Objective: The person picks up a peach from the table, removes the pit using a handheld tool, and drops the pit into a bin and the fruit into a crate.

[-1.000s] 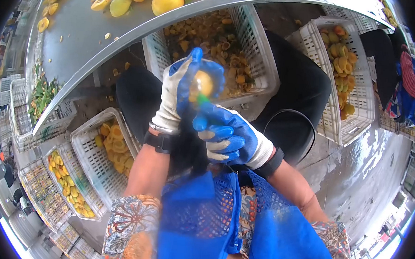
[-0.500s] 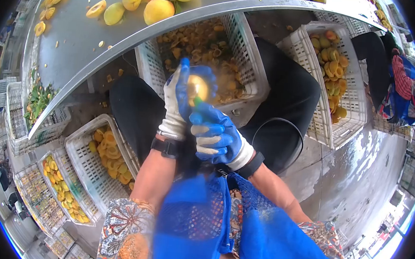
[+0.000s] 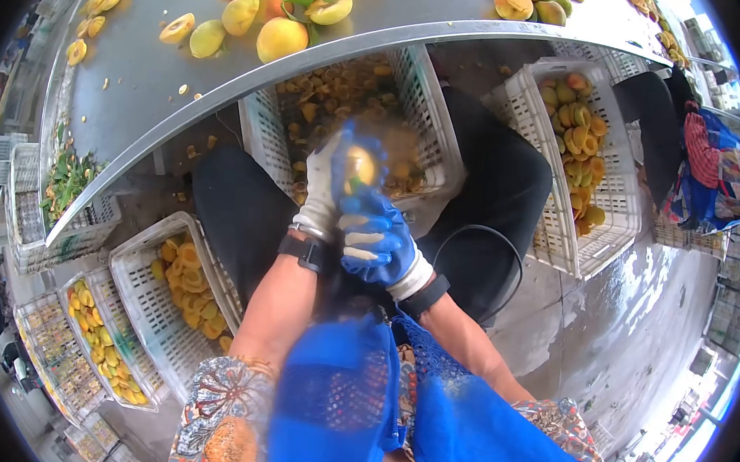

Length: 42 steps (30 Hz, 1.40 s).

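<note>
In blue-and-white gloves, both my hands are together over a white crate (image 3: 439,137) of fruit scraps. My left hand (image 3: 327,176) is closed around a yellow peach half (image 3: 360,163), its cut side facing up; the fingers are smeared by motion. Just below, my right hand (image 3: 379,242) is wrapped around a small green-handled tool (image 3: 354,184) that meets the peach's near edge. Its working end is too blurred to make out.
A metal table (image 3: 149,70) with peaches (image 3: 282,40) curves across the front. Crates of peach halves stand on the left (image 3: 148,280) and right (image 3: 554,171). Leaves (image 3: 73,178) lie at the table's left corner. A person in a red checked sleeve (image 3: 700,151) is far right.
My hands have shifted slightly, still together on the peach half and tool. The left hand's fingers have curled further around the fruit. The whole view has moved a little.
</note>
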Each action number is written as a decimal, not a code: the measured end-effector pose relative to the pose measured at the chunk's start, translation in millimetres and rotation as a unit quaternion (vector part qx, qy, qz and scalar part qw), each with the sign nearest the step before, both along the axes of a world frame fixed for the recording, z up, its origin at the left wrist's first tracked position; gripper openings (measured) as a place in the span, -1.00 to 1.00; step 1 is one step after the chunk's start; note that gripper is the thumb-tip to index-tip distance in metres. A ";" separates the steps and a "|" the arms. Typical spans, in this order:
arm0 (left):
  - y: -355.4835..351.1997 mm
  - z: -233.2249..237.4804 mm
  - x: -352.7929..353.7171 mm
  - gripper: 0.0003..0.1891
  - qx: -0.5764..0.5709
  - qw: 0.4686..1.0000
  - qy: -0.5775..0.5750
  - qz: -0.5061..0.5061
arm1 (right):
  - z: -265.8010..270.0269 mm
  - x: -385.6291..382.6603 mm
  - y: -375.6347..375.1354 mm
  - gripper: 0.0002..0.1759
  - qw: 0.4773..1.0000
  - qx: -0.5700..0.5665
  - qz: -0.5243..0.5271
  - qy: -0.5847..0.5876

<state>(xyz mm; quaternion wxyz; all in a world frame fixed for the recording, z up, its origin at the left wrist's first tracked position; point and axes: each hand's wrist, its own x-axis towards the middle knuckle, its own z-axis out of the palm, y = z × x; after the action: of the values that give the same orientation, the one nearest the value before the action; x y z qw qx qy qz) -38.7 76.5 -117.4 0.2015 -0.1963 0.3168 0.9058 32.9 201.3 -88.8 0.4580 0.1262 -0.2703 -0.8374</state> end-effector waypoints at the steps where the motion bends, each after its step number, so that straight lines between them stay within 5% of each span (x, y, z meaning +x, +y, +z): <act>1: -2.1 -5.4 1.6 -0.48 0.093 0.996 -0.006 0.002 | -2.4 -1.5 -2.5 -0.60 1.000 -0.014 0.001 0.009; 5: 7.1 -24.2 -1.4 -0.46 0.037 0.997 0.018 0.061 | -13.7 -7.3 4.8 -0.60 0.997 -0.060 -0.013 -0.043; 8: -7.6 -70.1 -1.0 -0.44 0.138 0.980 -0.053 0.131 | 0.9 -11.6 9.7 -0.57 0.999 -0.008 -0.010 0.042; 9: -5.5 -51.4 -4.5 -0.41 0.135 0.969 -0.134 0.158 | 4.6 -13.8 11.2 -0.55 0.997 0.008 -0.012 0.073; 12: -23.8 -66.5 -8.5 -0.38 -0.044 0.988 -0.014 0.150 | 13.9 -26.2 28.1 -0.52 0.993 0.093 -0.031 0.072; 13: -30.1 -54.1 -7.9 -0.38 -0.084 0.989 0.006 0.125 | 18.3 -30.1 35.9 -0.52 0.969 0.217 -0.015 0.115; 15: -32.8 -32.5 -10.3 -0.38 -0.091 0.989 0.022 0.114 | 35.0 -33.9 38.2 -0.57 0.818 0.527 0.032 0.228; 16: -34.4 -24.4 -12.5 -0.38 -0.096 0.989 0.031 0.108 | 40.5 -36.6 35.5 -0.58 0.681 0.666 0.062 0.297; 18: -34.9 -12.0 -11.6 -0.40 -0.121 0.987 0.070 0.079 | 40.6 -38.8 26.3 -0.58 0.386 0.771 0.108 0.495; 19: -32.5 -2.7 -10.1 -0.41 -0.127 0.987 0.076 0.068 | 59.4 -38.6 18.2 -0.60 0.310 0.789 0.126 0.516; 22: -31.2 10.0 -9.3 -0.47 -0.212 0.966 0.133 0.058 | 42.2 -36.8 12.4 -0.65 0.209 0.791 0.079 0.570; 25: -38.2 8.4 -10.5 -0.50 -0.285 0.942 0.146 0.096 | 27.4 -31.3 20.8 -0.68 0.047 0.770 0.039 0.635; 28: -48.2 -1.1 -13.5 -0.52 -0.233 0.951 0.123 0.163 | 18.6 -39.1 43.0 -0.69 0.031 0.780 0.142 0.609; 35: -56.4 21.6 -3.9 -0.52 0.004 0.986 0.091 0.139 | 36.2 -44.3 26.6 -0.67 0.136 0.797 0.100 0.579; 38: -75.0 91.9 30.8 -0.58 -0.234 0.937 0.225 0.126 | 22.1 -41.1 30.1 -0.66 0.130 0.809 0.053 0.571; 40: -123.0 125.6 55.2 -0.60 -0.247 0.950 0.138 0.135 | 26.2 -42.3 33.6 -0.66 0.134 0.807 0.103 0.566; 42: -155.1 159.2 82.7 -0.62 -0.448 0.867 0.101 0.193 | 17.2 -40.0 33.0 -0.64 0.105 0.803 0.078 0.581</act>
<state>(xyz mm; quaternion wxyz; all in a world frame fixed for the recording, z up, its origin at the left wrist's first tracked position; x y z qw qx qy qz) 44.0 -78.6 41.8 -0.1202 -0.2302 0.6628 0.7023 -7.1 234.3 -71.6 0.1693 -0.0846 0.9204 -0.3422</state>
